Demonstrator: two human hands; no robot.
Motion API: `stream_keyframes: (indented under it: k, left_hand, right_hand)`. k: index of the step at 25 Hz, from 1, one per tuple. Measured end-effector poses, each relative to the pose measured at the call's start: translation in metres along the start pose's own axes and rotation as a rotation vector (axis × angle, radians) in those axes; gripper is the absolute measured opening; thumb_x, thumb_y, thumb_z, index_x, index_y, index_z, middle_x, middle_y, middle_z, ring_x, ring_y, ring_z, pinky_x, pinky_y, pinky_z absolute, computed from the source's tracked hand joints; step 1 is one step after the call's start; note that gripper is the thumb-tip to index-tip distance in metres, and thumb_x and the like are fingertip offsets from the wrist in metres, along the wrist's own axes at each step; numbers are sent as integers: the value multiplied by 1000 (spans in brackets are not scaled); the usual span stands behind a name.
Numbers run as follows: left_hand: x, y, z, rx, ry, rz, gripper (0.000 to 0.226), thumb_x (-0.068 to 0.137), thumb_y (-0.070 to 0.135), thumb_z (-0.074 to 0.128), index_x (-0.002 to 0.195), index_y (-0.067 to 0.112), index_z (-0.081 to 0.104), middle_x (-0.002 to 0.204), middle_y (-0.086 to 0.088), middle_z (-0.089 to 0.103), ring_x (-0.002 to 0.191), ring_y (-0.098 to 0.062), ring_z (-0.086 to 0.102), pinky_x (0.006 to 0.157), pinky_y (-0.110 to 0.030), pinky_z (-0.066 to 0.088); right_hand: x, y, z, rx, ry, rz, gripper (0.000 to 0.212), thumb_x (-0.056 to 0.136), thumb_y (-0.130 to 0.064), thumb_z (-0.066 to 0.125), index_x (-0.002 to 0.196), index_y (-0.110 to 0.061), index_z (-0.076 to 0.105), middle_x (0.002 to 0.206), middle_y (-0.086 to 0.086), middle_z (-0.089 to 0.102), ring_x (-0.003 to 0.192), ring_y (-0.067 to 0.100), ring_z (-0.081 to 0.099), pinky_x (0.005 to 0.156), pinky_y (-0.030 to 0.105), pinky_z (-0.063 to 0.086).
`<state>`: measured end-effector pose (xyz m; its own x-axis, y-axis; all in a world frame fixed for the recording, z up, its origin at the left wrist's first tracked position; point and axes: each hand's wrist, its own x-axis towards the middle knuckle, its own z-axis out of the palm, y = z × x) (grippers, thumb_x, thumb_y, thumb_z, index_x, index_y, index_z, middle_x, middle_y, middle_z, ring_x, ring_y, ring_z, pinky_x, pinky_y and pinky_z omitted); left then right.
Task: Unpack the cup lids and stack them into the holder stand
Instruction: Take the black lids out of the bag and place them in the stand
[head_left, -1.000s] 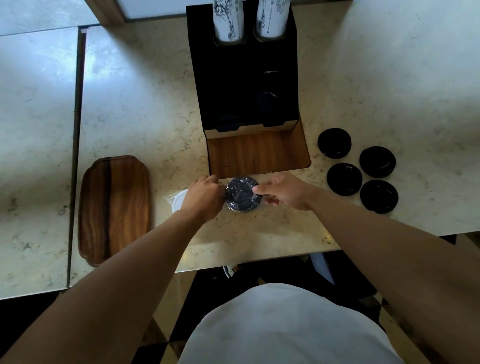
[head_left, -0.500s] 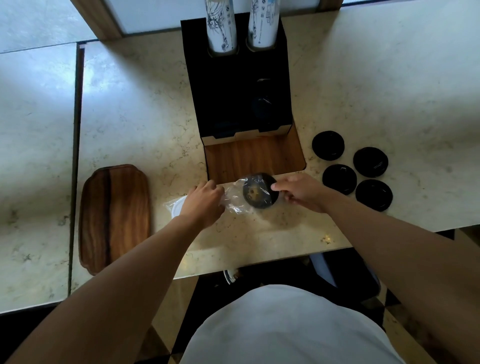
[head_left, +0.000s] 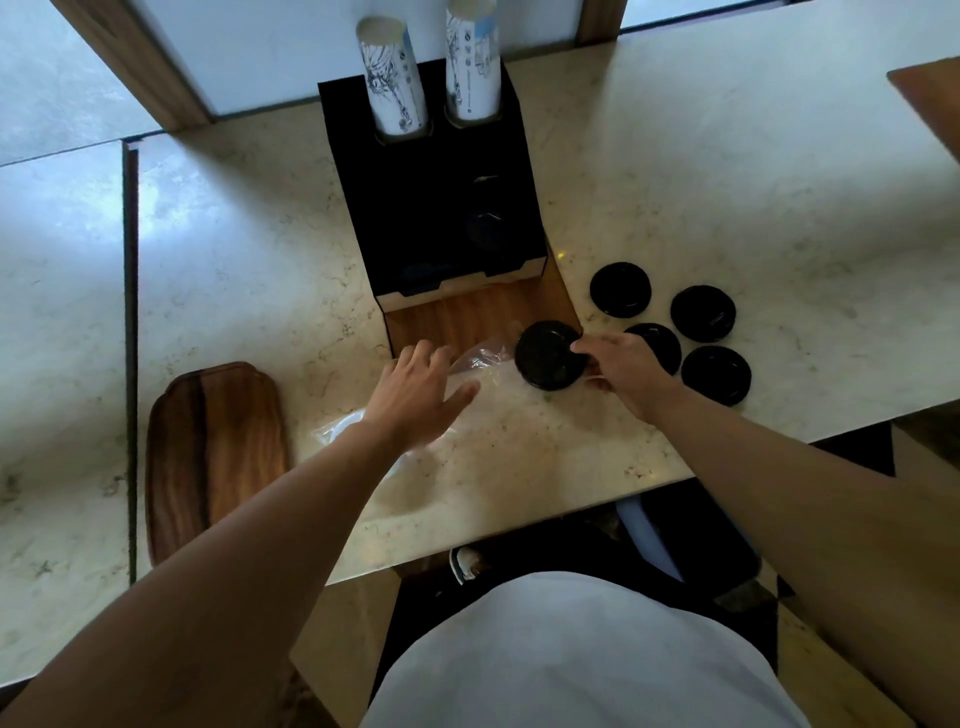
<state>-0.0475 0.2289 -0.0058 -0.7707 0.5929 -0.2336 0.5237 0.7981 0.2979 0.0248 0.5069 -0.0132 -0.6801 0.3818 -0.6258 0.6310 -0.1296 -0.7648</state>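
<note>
My right hand (head_left: 626, 366) grips a black cup lid (head_left: 548, 355) by its right edge, just in front of the holder stand's wooden base (head_left: 470, 319). The lid is out of the clear plastic wrapper (head_left: 480, 358), which lies on the counter under and beside my left hand (head_left: 418, 395). That hand has its fingers spread, resting on the wrapper. The black holder stand (head_left: 441, 208) rises behind, with two stacks of paper cups (head_left: 431, 78) in its top. Several loose black lids (head_left: 701, 314) lie on the counter to the right.
A wooden tray (head_left: 218, 452) lies at the left on the marble counter (head_left: 727, 182). The counter's front edge runs just below my forearms. A wooden corner (head_left: 930, 98) shows at the far right.
My right hand has pulled the lid rightward out of the wrapper. My left hand has let go its pinch and opened flat on the wrapper. The camera has tilted up slightly.
</note>
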Motion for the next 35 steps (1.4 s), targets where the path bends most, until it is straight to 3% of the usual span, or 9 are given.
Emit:
stream_keyframes:
  k: [6, 11, 14, 17, 20, 22, 27, 31, 35]
  left_hand:
    - [22, 35, -13, -107, 88, 20, 58, 104, 55, 32, 138, 12, 53, 131, -10, 56, 119, -27, 50, 97, -42, 44]
    - [41, 65, -23, -483, 95, -150, 60, 98, 60, 46, 133, 12, 57, 124, -5, 65, 112, -21, 61, 94, -40, 52]
    - [42, 74, -25, -603, 97, -184, 67, 95, 63, 52, 139, 12, 54, 122, -2, 66, 107, -17, 62, 83, -29, 49]
    - [43, 76, -27, -695, 85, -219, 53, 97, 50, 60, 133, 12, 59, 119, -2, 69, 104, -15, 65, 76, -21, 48]
    - [42, 71, -31, -894, 91, -312, 41, 95, 34, 68, 129, 9, 63, 116, -6, 71, 103, -23, 69, 90, -40, 59]
    - [41, 66, -35, -1029, 90, -371, 37, 94, 27, 71, 125, 7, 65, 112, -11, 72, 99, -26, 72, 90, -45, 61]
    - [44, 55, -51, -1172, 161, -465, 28, 92, 18, 73, 116, 4, 68, 102, -13, 75, 85, -26, 78, 82, -44, 64]
    - [51, 50, -61, -1230, 214, -502, 17, 92, 14, 74, 106, 8, 69, 99, -12, 74, 80, -21, 78, 75, -41, 66]
    - [69, 50, -69, -1257, 242, -593, 23, 93, 12, 72, 115, 6, 66, 105, -14, 71, 84, -27, 77, 72, -40, 66]
  right_hand:
    - [-10, -15, -1, 116, 85, -66, 14, 90, -25, 70, 97, -14, 70, 88, 3, 67, 81, 21, 66, 79, 38, 56]
    - [-19, -20, -1, 178, 22, -85, 22, 89, -26, 67, 101, -7, 70, 86, 7, 66, 82, 22, 67, 73, 34, 55]
    - [-22, -20, 1, 196, -42, -85, 16, 88, -26, 67, 94, -11, 69, 86, 9, 66, 81, 22, 68, 72, 34, 53]
    - [-24, -18, 3, 207, -75, -84, 17, 88, -26, 67, 95, -11, 69, 86, 10, 67, 80, 22, 68, 72, 34, 54]
    - [-25, -20, 7, 208, -98, -89, 26, 88, -27, 66, 102, -5, 71, 89, 13, 68, 81, 23, 68, 75, 34, 55]
    - [-24, -24, 12, 206, -107, -90, 33, 88, -26, 65, 107, 1, 71, 92, 17, 68, 84, 26, 66, 77, 36, 54]
    - [-22, -51, 30, 120, -99, -125, 29, 90, -25, 65, 107, -4, 72, 102, 22, 73, 88, 27, 70, 72, 33, 56]
    - [-15, -70, 41, 55, -99, -192, 28, 93, -28, 65, 117, -14, 64, 110, 16, 71, 97, 27, 72, 80, 34, 60]
    - [7, -90, 47, 1, -56, -207, 29, 93, -28, 66, 118, -14, 61, 116, 10, 68, 101, 24, 70, 87, 38, 61]
